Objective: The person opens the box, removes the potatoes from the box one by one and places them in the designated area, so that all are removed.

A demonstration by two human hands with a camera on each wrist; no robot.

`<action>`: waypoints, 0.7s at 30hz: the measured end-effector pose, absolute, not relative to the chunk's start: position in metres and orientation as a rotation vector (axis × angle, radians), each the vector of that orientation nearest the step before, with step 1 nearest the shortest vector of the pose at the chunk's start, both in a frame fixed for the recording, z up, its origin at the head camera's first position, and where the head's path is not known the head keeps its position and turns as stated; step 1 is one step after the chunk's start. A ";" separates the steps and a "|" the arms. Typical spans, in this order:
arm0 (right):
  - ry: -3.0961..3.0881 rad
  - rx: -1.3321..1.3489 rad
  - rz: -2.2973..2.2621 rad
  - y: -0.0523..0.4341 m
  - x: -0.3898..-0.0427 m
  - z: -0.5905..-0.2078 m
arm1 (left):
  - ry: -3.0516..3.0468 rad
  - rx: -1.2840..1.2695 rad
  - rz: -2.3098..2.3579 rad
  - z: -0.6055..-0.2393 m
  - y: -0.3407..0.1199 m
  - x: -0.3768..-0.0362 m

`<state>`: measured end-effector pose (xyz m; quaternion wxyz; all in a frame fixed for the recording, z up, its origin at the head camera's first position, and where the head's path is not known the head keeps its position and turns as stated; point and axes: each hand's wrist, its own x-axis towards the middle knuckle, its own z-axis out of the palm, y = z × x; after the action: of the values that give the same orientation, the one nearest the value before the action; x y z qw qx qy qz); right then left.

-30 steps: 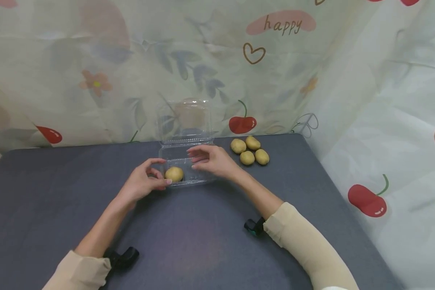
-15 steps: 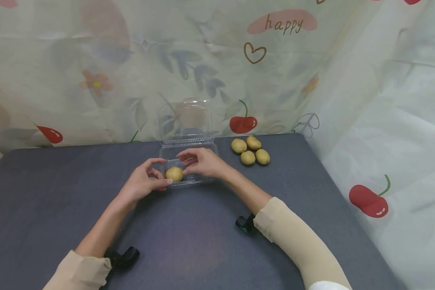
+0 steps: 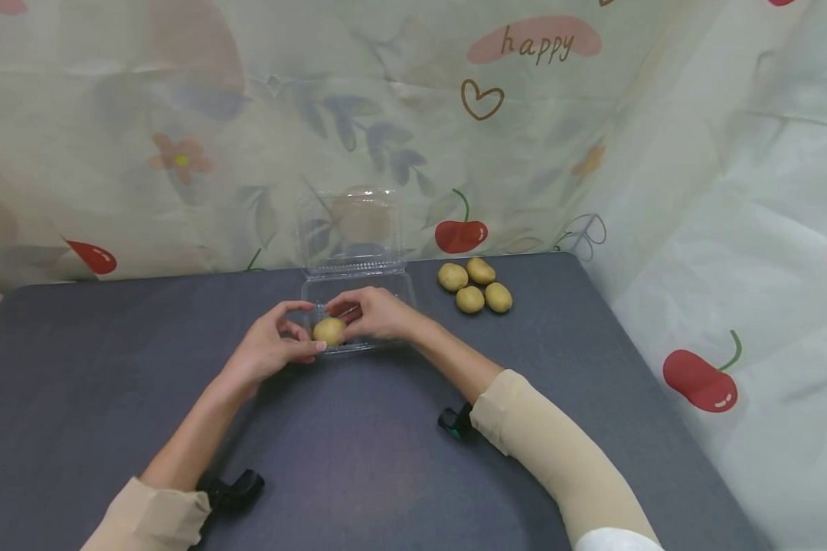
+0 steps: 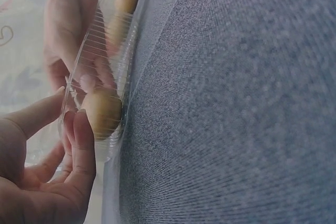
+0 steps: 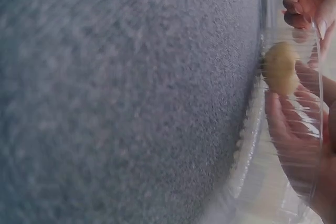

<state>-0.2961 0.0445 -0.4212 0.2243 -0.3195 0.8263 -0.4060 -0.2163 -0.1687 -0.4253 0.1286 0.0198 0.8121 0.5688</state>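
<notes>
Potato: the potato (image 3: 329, 330) is small, oval, with smooth yellow-tan skin and no marks that I can see. It lies in the front left corner of the box, just behind the front wall, and is seen through the plastic in the left wrist view (image 4: 102, 113).
Box: the clear plastic box (image 3: 386, 289) stands near the back edge of the table, about the middle of that edge. Its walls are ribbed, and its lid (image 3: 350, 229) stands upright behind it, against the curtain.
Left hand: the left hand (image 3: 269, 348) is at the left front corner of the box. The thumb and the fingers are curved around that corner, with the fingertips on the outside wall beside the potato.
Right hand: the right hand (image 3: 375, 314) reaches into the box from the right. Its fingers are bent and close together, and the tips touch the potato; I cannot tell if they already pinch it.
Other potatoes: four more potatoes (image 3: 475, 285) lie in a group on the table (image 3: 386, 459), near the back right corner, apart from the box.
Curtain: a light curtain (image 3: 179, 115) with cherries and flowers hangs behind the table.
</notes>
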 end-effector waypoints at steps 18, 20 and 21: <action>2.395 -0.948 -0.941 0.041 -0.298 -0.425 | 2.311 0.065 1.698 -0.426 -0.170 -0.216; 2.411 -0.933 -0.938 0.042 -0.298 -0.425 | 2.314 0.059 1.696 -0.427 -0.169 -0.216; 2.414 -0.924 -0.941 0.042 -0.298 -0.425 | 2.316 0.056 1.694 -0.427 -0.169 -0.216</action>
<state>-0.2980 0.0424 -0.4245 0.1943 -0.3295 0.8608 -0.3356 -0.2163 -0.1690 -0.4270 0.1354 0.0193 0.7997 0.5846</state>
